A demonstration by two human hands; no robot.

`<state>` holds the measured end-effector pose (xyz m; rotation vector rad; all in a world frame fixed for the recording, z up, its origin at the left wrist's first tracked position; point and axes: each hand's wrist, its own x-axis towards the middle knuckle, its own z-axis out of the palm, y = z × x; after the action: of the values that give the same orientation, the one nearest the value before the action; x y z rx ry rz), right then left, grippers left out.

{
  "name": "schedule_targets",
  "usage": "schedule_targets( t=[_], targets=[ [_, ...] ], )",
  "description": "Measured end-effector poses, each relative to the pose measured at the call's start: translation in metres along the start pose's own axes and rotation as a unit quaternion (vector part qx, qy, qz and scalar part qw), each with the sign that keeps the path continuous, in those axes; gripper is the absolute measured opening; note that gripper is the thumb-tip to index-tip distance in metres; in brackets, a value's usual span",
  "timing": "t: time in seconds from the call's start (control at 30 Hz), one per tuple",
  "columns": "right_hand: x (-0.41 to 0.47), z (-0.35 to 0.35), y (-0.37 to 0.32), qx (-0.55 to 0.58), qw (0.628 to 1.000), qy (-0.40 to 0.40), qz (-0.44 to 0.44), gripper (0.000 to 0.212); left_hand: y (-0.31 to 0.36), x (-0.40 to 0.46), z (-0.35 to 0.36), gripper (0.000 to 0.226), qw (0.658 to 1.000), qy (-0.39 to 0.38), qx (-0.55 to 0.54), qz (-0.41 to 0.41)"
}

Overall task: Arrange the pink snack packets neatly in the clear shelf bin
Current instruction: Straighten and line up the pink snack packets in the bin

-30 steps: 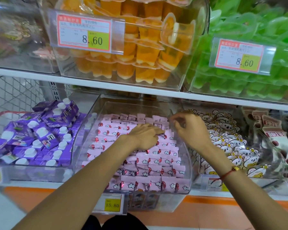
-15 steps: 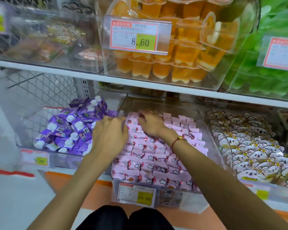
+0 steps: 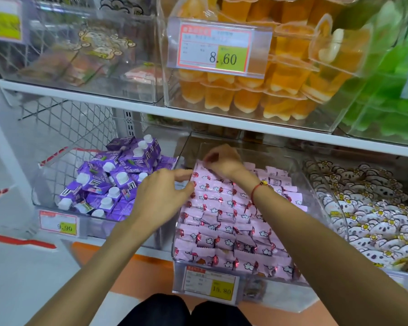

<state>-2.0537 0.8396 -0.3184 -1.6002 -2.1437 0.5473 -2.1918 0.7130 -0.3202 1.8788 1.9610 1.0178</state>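
Leftmost, purple cartons (image 3: pixel 108 184) fill a neighbouring bin. Next, the left hand (image 3: pixel 161 197) rests at the clear shelf bin's (image 3: pixel 316 175) left wall, fingers straight, touching pink snack packets (image 3: pixel 224 222). At the back-left corner, the right hand (image 3: pixel 222 160) pinches one packet.

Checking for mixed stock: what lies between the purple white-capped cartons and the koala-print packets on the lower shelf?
In the head view, the clear shelf bin of pink snack packets sits between the purple white-capped cartons and koala-print packets.
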Motion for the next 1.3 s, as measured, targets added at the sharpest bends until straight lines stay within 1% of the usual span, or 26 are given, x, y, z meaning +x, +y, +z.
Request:
schedule_targets(
  t=[0.07,0.13,0.17,0.23,0.3,0.37,0.4,0.43,0.47,0.53,0.6,0.7,0.77,0.8,0.83,0.87,0.9,0.93,0.97,1.0,1.03,1.07,1.13,1.2,1.27,1.3],
  targets=[
    [-0.002,0.001,0.0,0.032,0.999,0.013,0.008,0.013,-0.001,-0.002,0.003,0.028,1.0,0.018,0.007,-0.002],
    [-0.006,0.001,-0.006,0.151,0.986,0.053,0.035,0.003,-0.001,-0.003,0.005,0.029,1.0,0.024,0.004,-0.003],
    [-0.008,-0.001,-0.011,0.231,0.968,0.078,0.052,0.003,-0.002,-0.002,0.005,0.029,1.0,0.025,0.004,-0.004],
    [-0.015,-0.003,-0.018,0.375,0.913,0.145,0.065,0.011,-0.002,-0.001,0.003,0.029,1.0,0.016,0.007,-0.004],
    [-0.028,-0.007,-0.021,0.437,0.87,0.219,0.068,0.01,-0.001,0.001,0.001,0.03,1.0,0.002,0.015,-0.006],
    [-0.043,-0.015,-0.019,0.52,0.809,0.257,0.095,0.002,0.004,0.004,-0.002,0.034,0.999,0.019,0.029,0.001],
    [-0.049,-0.019,-0.015,0.557,0.783,0.254,0.11,0.003,0.007,0.006,-0.003,0.039,0.998,0.044,0.036,0.015],
    [-0.055,-0.024,-0.013,0.587,0.763,0.24,0.122,0.003,0.011,0.007,-0.002,0.045,0.996,0.065,0.037,0.04],
    [-0.061,-0.028,-0.011,0.607,0.751,0.224,0.136,0.007,0.015,0.009,-0.002,0.053,0.994,0.071,0.029,0.072],
    [-0.071,-0.035,-0.008,0.636,0.729,0.206,0.148,0.018,0.024,0.012,0.001,0.068,0.99,0.04,0.013,0.132],
    [-0.081,-0.044,-0.008,0.639,0.722,0.221,0.145,0.027,0.03,0.014,0.005,0.076,0.986,0.0,0.015,0.165],
    [-0.091,-0.051,-0.006,0.675,0.689,0.218,0.145,0.026,0.032,0.017,0.009,0.07,0.981,-0.018,0.024,0.189],
    [-0.096,-0.051,-0.003,0.698,0.669,0.191,0.172,0.026,0.031,0.016,0.007,0.057,0.977,-0.006,-0.004,0.213],
    [-0.099,-0.052,-0.002,0.703,0.666,0.169,0.183,0.028,0.03,0.016,0.005,0.052,0.976,-0.002,-0.026,0.217],
    [-0.101,-0.053,-0.002,0.703,0.672,0.144,0.186,0.029,0.028,0.016,0.003,0.047,0.977,-0.009,-0.051,0.209],
    [-0.103,-0.055,0.0,0.693,0.686,0.117,0.186,0.029,0.028,0.016,0.0,0.045,0.978,-0.032,-0.085,0.187],
    [-0.104,-0.057,0.002,0.67,0.713,0.093,0.186,0.028,0.028,0.017,-0.002,0.044,0.978,-0.066,-0.133,0.149],
    [-0.105,-0.058,0.005,0.627,0.752,0.077,0.189,0.026,0.028,0.017,-0.005,0.042,0.972,-0.098,-0.191,0.097],
    [-0.105,-0.059,0.009,0.564,0.8,0.069,0.192,0.023,0.029,0.017,-0.008,0.035,0.961,-0.115,-0.248,0.039],
    [-0.106,-0.059,0.012,0.494,0.846,0.068,0.189,0.02,0.03,0.018,-0.011,0.024,0.95,-0.117,-0.289,-0.014],
    [-0.107,-0.059,0.013,0.438,0.88,0.07,0.173,0.02,0.031,0.019,-0.014,0.018,0.942,-0.117,-0.308,-0.055],
    [-0.108,-0.059,0.013,0.4,0.903,0.072,0.138,0.025,0.032,0.02,-0.017,0.02,0.938,-0.122,-0.313,-0.085],
    [-0.11,-0.059,0.012,0.354,0.932,0.065,0.037,0.042,0.034,0.021,-0.021,0.031,0.937,-0.131,-0.302,-0.118],
    [-0.112,-0.059,0.01,0.279,0.958,0.043,-0.056,0.054,0.037,0.023,-0.021,0.038,0.944,-0.125,-0.279,-0.121],
    [-0.113,-0.057,0.006,0.167,0.978,0.025,-0.122,0.058,0.04,0.022,-0.018,0.044,0.95,-0.114,-0.27,-0.109],
    [-0.113,-0.056,0.004,0.11,0.983,0.03,-0.146,0.057,0.042,0.021,-0.017,0.047,0.95,-0.11,-0.273,-0.101]
  ],
)
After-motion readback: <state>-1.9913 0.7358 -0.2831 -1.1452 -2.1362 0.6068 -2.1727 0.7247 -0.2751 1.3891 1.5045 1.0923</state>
